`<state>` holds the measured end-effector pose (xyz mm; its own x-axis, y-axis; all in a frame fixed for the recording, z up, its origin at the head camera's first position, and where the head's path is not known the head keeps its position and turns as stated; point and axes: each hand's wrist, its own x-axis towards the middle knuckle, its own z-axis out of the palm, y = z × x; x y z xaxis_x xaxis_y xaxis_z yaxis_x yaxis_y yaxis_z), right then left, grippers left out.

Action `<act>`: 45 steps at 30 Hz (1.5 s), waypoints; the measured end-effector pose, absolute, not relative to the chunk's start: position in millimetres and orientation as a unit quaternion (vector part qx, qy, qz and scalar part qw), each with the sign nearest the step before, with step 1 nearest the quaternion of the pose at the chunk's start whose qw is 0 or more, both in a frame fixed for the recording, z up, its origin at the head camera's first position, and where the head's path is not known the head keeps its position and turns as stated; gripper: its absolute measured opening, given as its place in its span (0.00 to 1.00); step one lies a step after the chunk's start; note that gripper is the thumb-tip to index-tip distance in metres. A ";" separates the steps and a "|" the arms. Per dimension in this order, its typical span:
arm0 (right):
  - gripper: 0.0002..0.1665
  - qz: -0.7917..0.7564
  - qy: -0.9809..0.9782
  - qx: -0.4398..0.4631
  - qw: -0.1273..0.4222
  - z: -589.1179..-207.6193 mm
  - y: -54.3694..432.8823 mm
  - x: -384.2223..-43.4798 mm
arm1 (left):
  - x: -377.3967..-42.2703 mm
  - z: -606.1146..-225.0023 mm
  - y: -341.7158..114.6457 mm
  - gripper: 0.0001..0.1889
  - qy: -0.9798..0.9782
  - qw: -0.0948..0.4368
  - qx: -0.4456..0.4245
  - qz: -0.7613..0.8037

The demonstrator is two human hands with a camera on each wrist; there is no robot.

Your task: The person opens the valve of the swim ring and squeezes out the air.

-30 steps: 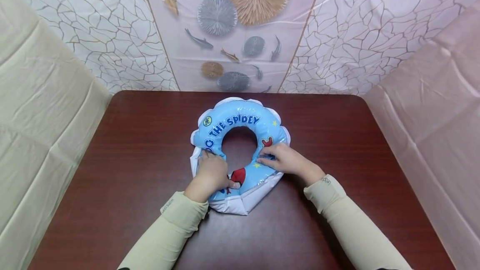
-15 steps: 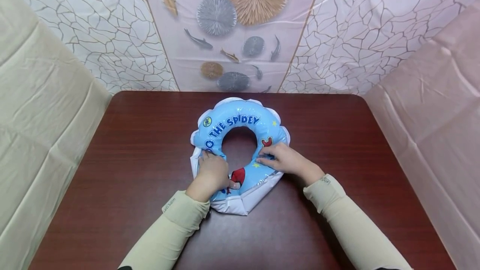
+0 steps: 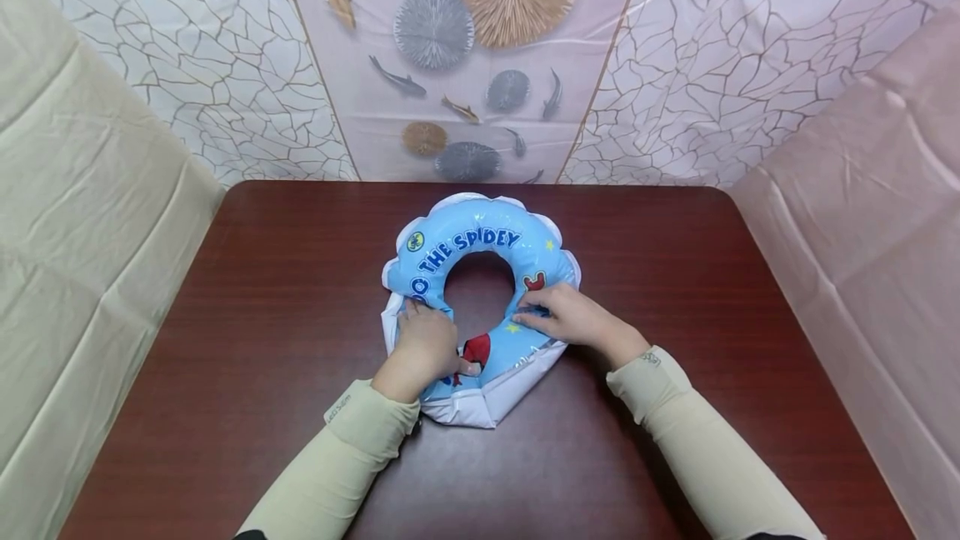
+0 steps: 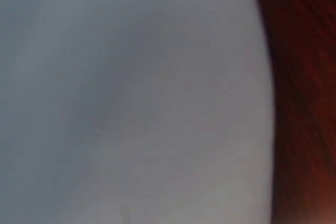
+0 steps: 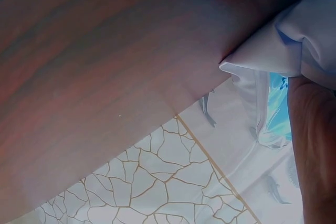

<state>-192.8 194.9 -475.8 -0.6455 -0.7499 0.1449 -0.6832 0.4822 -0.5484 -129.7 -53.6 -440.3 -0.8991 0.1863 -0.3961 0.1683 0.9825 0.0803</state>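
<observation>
A light blue inflatable swim ring (image 3: 465, 215) with a white scalloped edge and cartoon lettering lies on the dark wooden table (image 3: 300, 273). Its near part looks slack, with white vinyl bent up at the front. My left hand (image 3: 425, 344) presses on the ring's left front, thumb stretched out beside a red printed figure. From the right, my right hand (image 3: 573, 319) pinches the tube near the central hole, thumb and forefinger at a crease. In the left wrist view, blurred white vinyl (image 4: 184, 98) fills most of the frame. The right wrist view catches the right hand (image 5: 317, 150) under folded white vinyl.
Behind the table hangs a patterned cloth (image 3: 465, 90) with fish and round shapes. Beige padded panels stand at the left (image 3: 90, 232) and right (image 3: 862, 232). The table's far edge lies close behind the ring.
</observation>
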 end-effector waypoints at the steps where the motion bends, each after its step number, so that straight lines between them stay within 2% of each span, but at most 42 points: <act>1: 0.06 -0.292 0.860 -0.416 0.058 -475.9 195.1 -192.4 | -129.1 -440.6 -53.4 0.57 0.974 0.205 0.091 0.018; 7: 0.05 -0.289 0.863 -0.411 0.057 -474.3 195.6 -191.6 | -127.8 -446.3 -54.8 0.61 0.977 0.189 0.098 0.005; 12: 0.06 -0.285 0.866 -0.408 0.056 -472.7 194.9 -192.4 | -127.6 -452.4 -62.7 0.66 0.983 0.155 0.095 0.011; 15: 0.06 -0.282 0.867 -0.406 0.065 -473.1 195.6 -191.0 | -126.6 -454.0 -67.6 0.66 0.987 0.130 0.094 0.014; 17: 0.06 -0.280 0.867 -0.407 0.066 -473.2 195.2 -190.7 | -126.1 -453.0 -71.1 0.62 0.989 0.113 0.090 0.017; 25: 0.06 -0.253 0.870 -0.422 0.034 -468.6 192.7 -184.0 | -121.6 -452.0 -76.5 0.34 0.991 0.058 0.085 0.085; 29: 0.08 -0.217 0.872 -0.438 -0.019 -465.1 192.4 -179.3 | -125.1 -444.7 -76.7 0.19 0.981 0.059 0.151 0.104; 33: 0.08 -0.209 0.855 -0.469 -0.073 -462.9 193.9 -177.8 | -128.7 -438.5 -79.0 0.12 0.959 0.069 0.241 0.132; 36: 0.07 -0.234 0.836 -0.488 -0.092 -462.1 195.2 -178.5 | -131.5 -434.8 -83.0 0.09 0.941 0.084 0.292 0.149; 40: 0.05 -0.276 0.822 -0.495 -0.060 -462.2 196.3 -180.1 | -135.3 -429.8 -88.8 0.09 0.928 0.098 0.330 0.144; 45: 0.04 -0.301 0.829 -0.472 -0.001 -463.5 199.9 -183.3 | -135.2 -426.5 -88.5 0.08 0.935 0.065 0.322 0.130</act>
